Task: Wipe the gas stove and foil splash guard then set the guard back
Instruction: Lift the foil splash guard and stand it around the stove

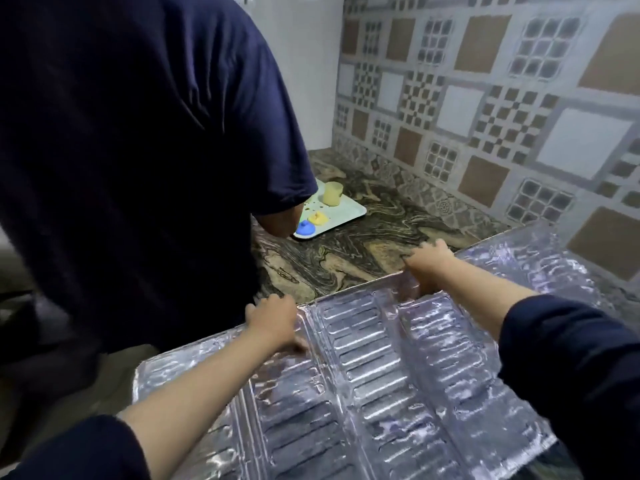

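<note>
Patterned wall tiles back a marbled stone counter that runs to the far corner. Across the near part of the scene lies the foil splash guard, a ribbed, folding silver sheet spread wide and tilted. Its far edge is gripped by both hands. The left hand has its fingers closed over that edge near a fold. The right hand is clamped on the edge farther right, fingers curled down over it. Beyond, on the counter, a white tray carries a pale yellow cup and blue and yellow small pieces. A second person in a dark blue shirt stands at left, bent over the counter.
</note>
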